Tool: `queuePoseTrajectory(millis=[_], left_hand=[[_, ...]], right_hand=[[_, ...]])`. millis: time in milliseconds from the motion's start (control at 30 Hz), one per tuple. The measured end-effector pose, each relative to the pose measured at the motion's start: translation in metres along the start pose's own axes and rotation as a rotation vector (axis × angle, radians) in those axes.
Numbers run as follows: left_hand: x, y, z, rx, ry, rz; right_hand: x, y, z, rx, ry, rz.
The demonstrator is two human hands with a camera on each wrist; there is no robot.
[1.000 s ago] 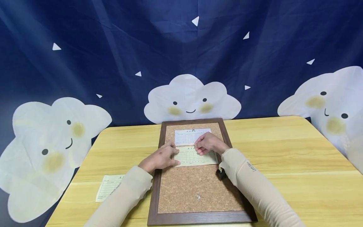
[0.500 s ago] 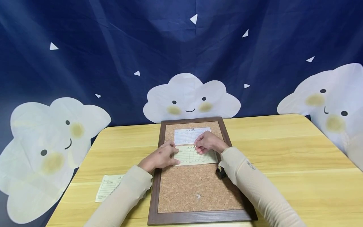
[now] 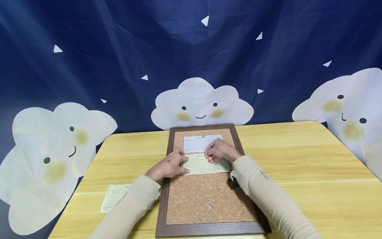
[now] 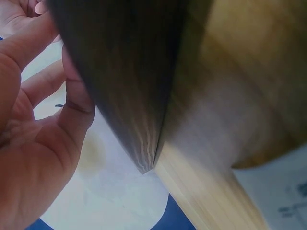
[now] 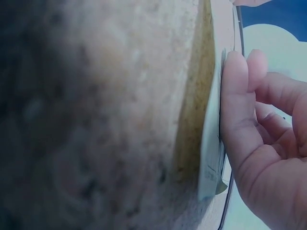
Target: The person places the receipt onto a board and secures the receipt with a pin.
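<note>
A framed cork board (image 3: 194, 196) lies on the table, its far end by the curtain. My left hand (image 3: 170, 164) reaches over its left frame, fingers and thumb extended on the left end of a pale yellow printed form (image 3: 195, 167). At that form's top edge, my right hand (image 3: 220, 151) pinches a small pin between thumb and fingertips; the fingers mostly hide it. Just above lies a white form (image 3: 191, 144) with a small dark fastener at its top. In the right wrist view the yellow form's edge (image 5: 211, 143) stands slightly off the cork, fingertips against the paper.
Another yellow form (image 3: 114, 196) lies on the wooden table (image 3: 301, 169), left of the board and partly under the left sleeve. A small silvery cluster (image 3: 209, 206) sits on the lower cork. Behind the table hangs a blue curtain (image 3: 173, 43) with clouds.
</note>
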State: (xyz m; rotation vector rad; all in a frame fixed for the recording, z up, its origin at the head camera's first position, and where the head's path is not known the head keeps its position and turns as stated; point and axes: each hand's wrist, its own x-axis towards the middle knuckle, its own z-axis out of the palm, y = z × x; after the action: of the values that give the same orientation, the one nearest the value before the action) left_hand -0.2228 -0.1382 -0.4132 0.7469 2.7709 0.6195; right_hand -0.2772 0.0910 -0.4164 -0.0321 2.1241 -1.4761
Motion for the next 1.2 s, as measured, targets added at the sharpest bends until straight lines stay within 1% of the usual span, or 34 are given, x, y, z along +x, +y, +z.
queuePoseTrajectory(millis=[267, 600, 900, 1200], left_hand=[[0.0002, -0.0001, -0.0002, -0.007, -0.002, -0.001], [-0.002, -0.0011, 0.0, 0.005, 0.003, 0.043], [-0.0018, -0.0018, -0.0002, -0.001, -0.007, 0.014], [-0.0011, -0.0009, -0.0016, -0.001, -0.005, 0.029]], right_hand=[[0.0012, 0.001, 0.0002, -0.01, 0.002, -0.004], [0.0002, 0.001, 0.0001, -0.01, -0.001, -0.004], [0.003, 0.0015, 0.0014, -0.028, -0.001, -0.006], [0.0014, -0.0006, 0.001, -0.025, 0.009, 0.002]])
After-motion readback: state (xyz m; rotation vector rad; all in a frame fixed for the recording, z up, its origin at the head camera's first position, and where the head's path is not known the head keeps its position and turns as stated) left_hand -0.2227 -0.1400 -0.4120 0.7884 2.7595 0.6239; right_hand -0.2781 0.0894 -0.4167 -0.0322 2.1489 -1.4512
